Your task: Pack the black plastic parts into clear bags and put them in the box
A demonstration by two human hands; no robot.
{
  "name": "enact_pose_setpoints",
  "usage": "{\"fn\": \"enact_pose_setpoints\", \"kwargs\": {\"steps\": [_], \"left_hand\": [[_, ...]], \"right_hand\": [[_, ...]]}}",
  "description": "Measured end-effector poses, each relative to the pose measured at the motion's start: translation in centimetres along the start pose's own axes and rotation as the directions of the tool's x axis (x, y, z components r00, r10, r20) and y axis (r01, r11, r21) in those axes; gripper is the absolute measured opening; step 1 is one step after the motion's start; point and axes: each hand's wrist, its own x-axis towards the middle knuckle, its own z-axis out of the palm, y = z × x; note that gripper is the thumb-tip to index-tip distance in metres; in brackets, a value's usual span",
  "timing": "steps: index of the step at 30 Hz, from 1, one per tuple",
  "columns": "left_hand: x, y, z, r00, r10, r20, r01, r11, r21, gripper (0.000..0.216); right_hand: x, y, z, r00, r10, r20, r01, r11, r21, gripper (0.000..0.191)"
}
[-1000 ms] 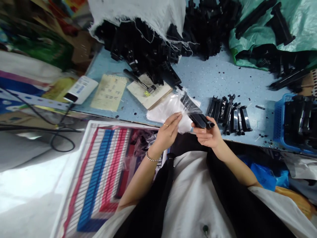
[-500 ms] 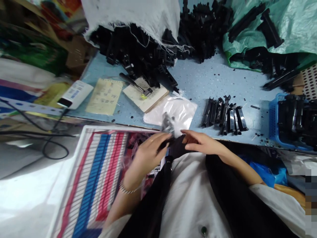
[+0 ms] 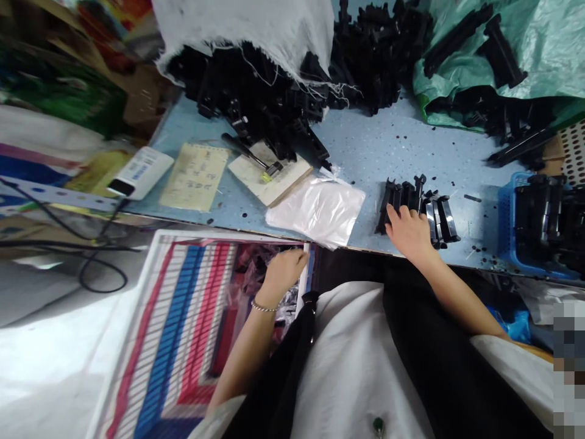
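Note:
My right hand (image 3: 409,233) reaches onto a row of slim black plastic parts (image 3: 442,218) near the table's front edge. Its fingers are bent over the parts at the left of the row and close on one black plastic part (image 3: 392,194). My left hand (image 3: 284,274), with a beaded bracelet at the wrist, is over the striped lined basket (image 3: 194,317) below the table edge. Its fingers curl downward, and their tips are hidden behind the hand. Clear-bagged dark parts (image 3: 256,268) lie in the basket. A stack of clear plastic bags (image 3: 320,210) rests on the table between my hands.
Black parts (image 3: 256,91) spill from a white woven sack (image 3: 247,24) at the back. A hammer-like tool (image 3: 253,155) lies on a pad (image 3: 269,189), near a handwritten note (image 3: 194,177). To the right are a green sack (image 3: 543,55) and a filled blue basket (image 3: 506,216).
My hands have parted. The left went down over the basket, and the small clear bag no longer shows at its fingers. The right moved right onto the row of black parts.

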Motion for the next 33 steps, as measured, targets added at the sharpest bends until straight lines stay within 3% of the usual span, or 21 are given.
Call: {"fn": "enact_pose_setpoints", "kwargs": {"steps": [1, 3, 5, 8, 12, 14, 15, 17, 19, 20, 22, 24, 26, 29, 31, 33], "left_hand": [[0.4, 1.5, -0.9, 0.98, 0.078, -0.182, -0.092, 0.993, -0.069, 0.035], [1.9, 4.7, -2.4, 0.851, 0.199, -0.486, -0.288, 0.951, -0.115, 0.031], [4.0, 7.3, -3.1, 0.781, 0.263, -0.566, -0.36, 0.931, -0.064, 0.024], [7.1, 8.6, -3.4, 0.796, 0.249, -0.552, -0.366, 0.924, -0.11, 0.012], [8.6, 6.7, -4.2, 0.854, 0.099, -0.511, -0.357, 0.825, -0.437, 0.019], [8.5, 5.6, -4.7, 0.903, 0.046, -0.427, -0.32, 0.734, -0.599, 0.02], [8.5, 5.2, -4.9, 0.924, 0.027, -0.381, -0.293, 0.69, -0.662, 0.019], [8.5, 4.9, -4.9, 0.949, -0.011, -0.314, -0.241, 0.616, -0.75, 0.018], [8.6, 5.1, -4.8, 0.952, -0.038, -0.302, -0.227, 0.572, -0.788, 0.015], [8.5, 5.3, -4.7, 0.946, -0.049, -0.321, -0.238, 0.565, -0.79, 0.013], [8.1, 5.7, -4.6, 0.916, -0.063, -0.395, -0.285, 0.591, -0.755, 0.01], [7.2, 6.0, -4.9, 0.871, -0.009, -0.491, -0.352, 0.686, -0.636, 0.004], [6.1, 6.0, -5.3, 0.826, 0.119, -0.55, -0.392, 0.823, -0.41, 0.017], [5.1, 5.5, -6.1, 0.814, 0.253, -0.523, -0.354, 0.93, -0.101, 0.032], [5.2, 5.1, -6.4, 0.811, 0.261, -0.524, -0.352, 0.932, -0.082, 0.039], [5.7, 4.6, -6.5, 0.795, 0.253, -0.551, -0.393, 0.907, -0.15, 0.047]], "right_hand": [[0.1, -0.2, 0.0, 1.0, 0.008, 0.004, -0.008, 1.0, -0.001, 0.048], [0.2, -0.5, 0.1, 1.0, 0.024, 0.002, -0.024, 1.0, 0.003, 0.049], [0.4, -0.8, 0.3, 0.999, 0.039, 0.003, -0.039, 0.999, 0.027, 0.05], [0.5, -0.3, 0.5, 0.997, 0.063, 0.045, -0.067, 0.993, 0.102, 0.04], [1.2, 2.3, 0.9, 0.988, 0.129, 0.089, -0.154, 0.91, 0.386, 0.024], [1.6, 3.2, 1.2, 0.982, 0.157, 0.107, -0.187, 0.696, 0.693, 0.023], [1.7, 3.3, 1.2, 0.981, 0.152, 0.123, -0.184, 0.502, 0.845, 0.023], [1.9, 2.3, 1.3, 0.987, 0.082, 0.139, -0.139, 0.001, 0.99, 0.022], [2.1, 0.1, 1.3, 0.995, -0.032, 0.095, -0.1, -0.419, 0.903, 0.025], [2.3, -1.3, 1.2, 0.995, -0.082, 0.058, -0.093, -0.55, 0.83, 0.029], [3.0, -3.9, 1.4, 0.991, -0.134, 0.006, -0.099, -0.692, 0.715, 0.035], [4.0, -5.9, 1.7, 0.992, -0.124, 0.025, -0.108, -0.724, 0.682, 0.035], [4.7, -6.7, 2.2, 0.995, -0.061, 0.081, -0.101, -0.679, 0.727, 0.032], [4.0, -5.9, 2.8, 0.992, 0.03, 0.119, -0.079, -0.586, 0.806, 0.031], [2.3, -4.6, 2.9, 0.989, -0.055, 0.137, -0.142, -0.599, 0.788, 0.032], [0.2, -3.4, 3.0, 0.945, -0.274, 0.178, -0.315, -0.618, 0.721, 0.035]]}}
